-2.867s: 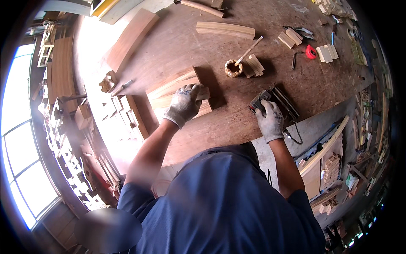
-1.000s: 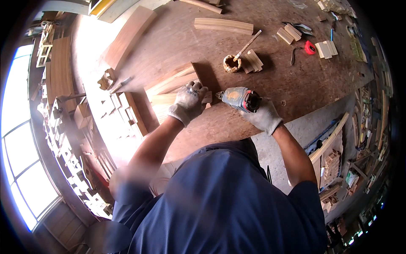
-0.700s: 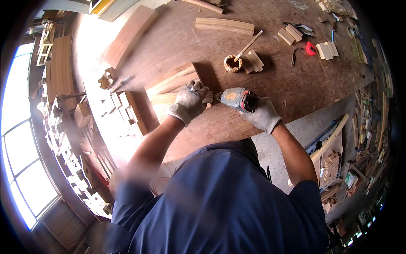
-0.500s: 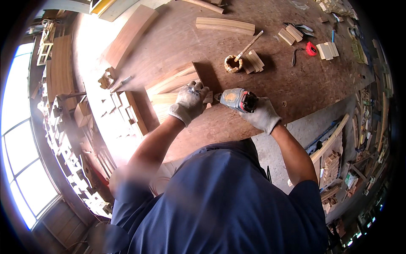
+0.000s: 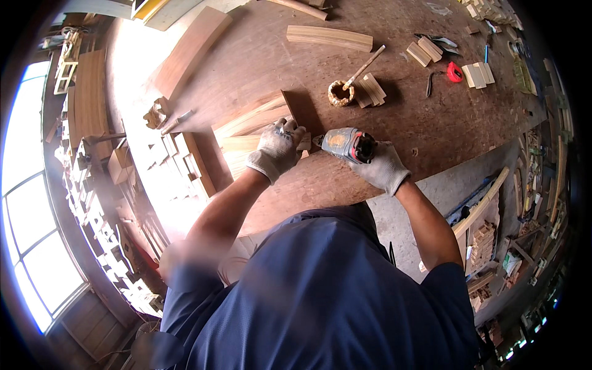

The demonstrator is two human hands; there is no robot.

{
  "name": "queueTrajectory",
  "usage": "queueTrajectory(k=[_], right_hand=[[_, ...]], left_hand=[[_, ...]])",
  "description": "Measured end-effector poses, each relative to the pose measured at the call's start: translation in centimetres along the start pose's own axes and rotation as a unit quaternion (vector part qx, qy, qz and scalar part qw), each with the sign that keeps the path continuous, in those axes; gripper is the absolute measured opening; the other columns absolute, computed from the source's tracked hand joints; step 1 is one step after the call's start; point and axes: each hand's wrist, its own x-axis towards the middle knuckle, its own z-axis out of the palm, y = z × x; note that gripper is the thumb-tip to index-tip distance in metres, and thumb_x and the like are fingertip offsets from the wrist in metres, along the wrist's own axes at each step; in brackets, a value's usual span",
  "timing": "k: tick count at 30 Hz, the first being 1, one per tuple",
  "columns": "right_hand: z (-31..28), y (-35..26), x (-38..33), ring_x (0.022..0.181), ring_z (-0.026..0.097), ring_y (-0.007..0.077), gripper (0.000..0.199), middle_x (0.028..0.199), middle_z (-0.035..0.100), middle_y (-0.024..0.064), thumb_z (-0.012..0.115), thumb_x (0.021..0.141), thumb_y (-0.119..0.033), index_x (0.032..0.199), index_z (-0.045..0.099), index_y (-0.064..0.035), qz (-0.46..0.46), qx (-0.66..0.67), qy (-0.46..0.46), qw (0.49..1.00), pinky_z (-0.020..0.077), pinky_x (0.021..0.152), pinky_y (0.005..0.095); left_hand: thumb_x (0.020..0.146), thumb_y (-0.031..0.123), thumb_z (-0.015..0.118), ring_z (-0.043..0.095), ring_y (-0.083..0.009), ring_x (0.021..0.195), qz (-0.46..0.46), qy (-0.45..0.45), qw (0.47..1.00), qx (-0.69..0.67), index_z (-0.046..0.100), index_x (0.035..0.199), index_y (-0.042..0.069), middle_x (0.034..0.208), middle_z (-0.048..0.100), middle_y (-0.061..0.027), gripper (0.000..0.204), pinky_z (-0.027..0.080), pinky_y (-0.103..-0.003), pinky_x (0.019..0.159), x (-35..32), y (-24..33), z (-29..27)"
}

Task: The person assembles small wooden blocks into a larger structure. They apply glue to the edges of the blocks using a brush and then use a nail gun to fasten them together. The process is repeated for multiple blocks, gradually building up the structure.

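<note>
My right hand (image 5: 383,168), in a pale work glove, is wrapped round a grey-blue power drill (image 5: 340,143) with a red and black rear end. The drill lies level and its nose points left, at the edge of a stack of light wooden pieces (image 5: 250,117). The glove and the drill body hide its handle and trigger. My left hand (image 5: 280,145), gloved too, presses down on the stack with bent fingers, gripping a wooden piece (image 5: 304,142) whose end shows beside the fingers. Its thumb is mostly hidden.
On the brown workbench (image 5: 394,117) stand a glue pot (image 5: 340,94) with a brush (image 5: 364,65) and small wood blocks (image 5: 370,90). Farther off lie a curved board (image 5: 330,38), a red tape measure (image 5: 454,72) and more blocks (image 5: 478,74). Stacked wood (image 5: 179,157) sits at left.
</note>
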Motion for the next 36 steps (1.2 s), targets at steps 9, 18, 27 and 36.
queueTrajectory(k=[9, 18, 27, 36], right_hand=[[-0.2, -0.1, 0.1, 0.093, 0.077, 0.0374, 0.023, 0.092, 0.077, 0.0205, 0.077, 0.086, -0.03, 0.095, 0.079, -0.0093, 0.0, 0.0, -0.009, 1.0, 0.0621, 0.085, 0.0468], [-0.6, -0.6, -0.1, 0.094, 0.077, 0.0366, 0.022, 0.093, 0.077, 0.0203, 0.08, 0.085, -0.027, 0.098, 0.079, -0.0097, -0.007, 0.048, 0.013, 0.999, 0.0624, 0.084, 0.0457], [-2.9, -2.7, -2.0, 0.107, 0.078, 0.0284, 0.036, 0.112, 0.08, 0.0173, 0.083, 0.088, -0.021, 0.118, 0.075, -0.0036, 0.012, 0.116, 0.045, 0.992, 0.0624, 0.093, 0.0382], [-6.1, -5.7, 0.5, 0.103, 0.078, 0.0195, 0.039, 0.113, 0.08, 0.012, 0.084, 0.087, -0.019, 0.121, 0.073, -0.0015, -0.01, 0.172, 0.048, 0.984, 0.0607, 0.092, 0.0355]], left_hand=[[0.084, 0.021, 0.08, 0.061, -0.0348, 0.118, 0.003, 0.004, 1.0, 0.001, 0.072, 0.127, 0.008, 0.12, 0.067, -0.0133, 0.046, 0.056, -0.047, 0.097, 0.0, 0.0, 0.0], [0.082, 0.021, 0.08, 0.061, -0.0346, 0.118, 0.006, 0.009, 1.0, -0.008, 0.072, 0.127, 0.009, 0.119, 0.067, -0.0124, 0.047, 0.056, -0.048, 0.097, 0.0, -0.1, 0.1], [0.084, 0.023, 0.08, 0.057, -0.0353, 0.125, 0.002, -0.017, 1.0, 0.002, 0.067, 0.133, 0.005, 0.128, 0.064, -0.0136, 0.054, 0.053, -0.047, 0.103, -0.4, -0.2, 0.0], [0.091, 0.018, 0.069, 0.062, -0.0346, 0.119, -0.001, 0.028, 0.999, 0.037, 0.067, 0.132, 0.002, 0.126, 0.068, -0.0158, 0.045, 0.052, -0.048, 0.097, -0.6, 1.5, 0.8]])
